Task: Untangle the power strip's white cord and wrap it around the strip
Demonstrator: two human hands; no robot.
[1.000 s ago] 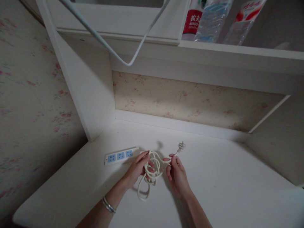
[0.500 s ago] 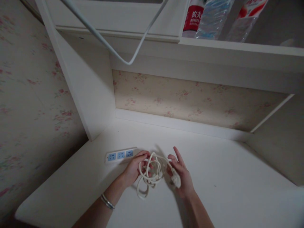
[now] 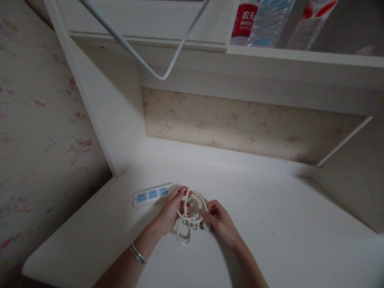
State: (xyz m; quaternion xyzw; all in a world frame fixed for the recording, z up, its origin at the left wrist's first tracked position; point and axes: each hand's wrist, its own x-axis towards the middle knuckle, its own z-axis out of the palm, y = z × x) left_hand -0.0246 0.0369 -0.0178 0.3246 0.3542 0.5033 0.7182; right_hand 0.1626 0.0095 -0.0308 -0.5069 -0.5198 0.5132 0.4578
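Observation:
A white power strip [image 3: 152, 194] with blue sockets lies on the white desk [image 3: 270, 224]. Its cream cord [image 3: 189, 218] is bunched into loose coils between both hands. My left hand [image 3: 171, 209], with a bracelet on the wrist, has its fingers curled round the left side of the coil, just right of the strip's end. My right hand [image 3: 220, 222] is closed on the right side of the coil, its fingers pinching the cord. The plug is hidden under that hand or the coil.
A floral back panel [image 3: 240, 124] and side walls enclose the desk nook. Water bottles [image 3: 261, 22] stand on the shelf above. A pale cable [image 3: 135, 56] hangs in a loop from overhead at the upper left.
The plug end, held out to the right a second ago, has been brought in to the coil. My right hand has gone from open fingers to a closed grip on the cord.

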